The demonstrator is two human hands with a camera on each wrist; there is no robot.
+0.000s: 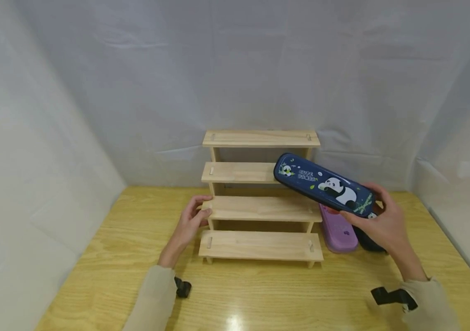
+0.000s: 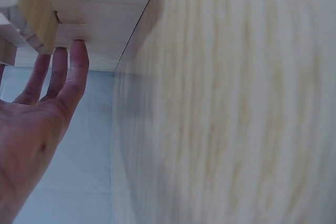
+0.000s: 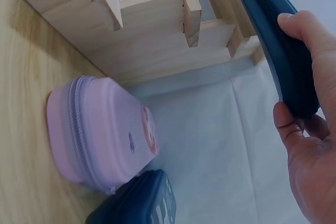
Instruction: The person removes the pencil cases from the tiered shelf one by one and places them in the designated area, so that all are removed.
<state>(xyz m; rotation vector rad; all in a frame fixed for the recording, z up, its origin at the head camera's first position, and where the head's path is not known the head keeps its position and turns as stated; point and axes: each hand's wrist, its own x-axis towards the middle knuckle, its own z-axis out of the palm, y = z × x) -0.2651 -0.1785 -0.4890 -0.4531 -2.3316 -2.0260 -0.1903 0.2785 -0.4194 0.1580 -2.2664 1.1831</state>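
Observation:
A dark blue pencil case [image 1: 322, 185] with pandas and "CUTE PANDA" on its lid is tilted in the air, its far end overlapping the second board from the top in the head view. My right hand [image 1: 384, 225] grips its near right end, thumb on one side and fingers on the other. A four-step wooden display shelf [image 1: 260, 208] stands on the table. At its left side, my left hand [image 1: 189, 223] holds the end of the third board down. In the left wrist view, its fingers [image 2: 79, 69] reach behind that board against the side panel.
Right of the shelf, a lilac pencil case [image 1: 339, 232] lies on the wooden table [image 1: 235, 294]. Beside it is another dark blue case [image 3: 142, 198], partly hidden by my right hand in the head view. White sheeting [image 1: 260, 69] hangs behind and on both sides.

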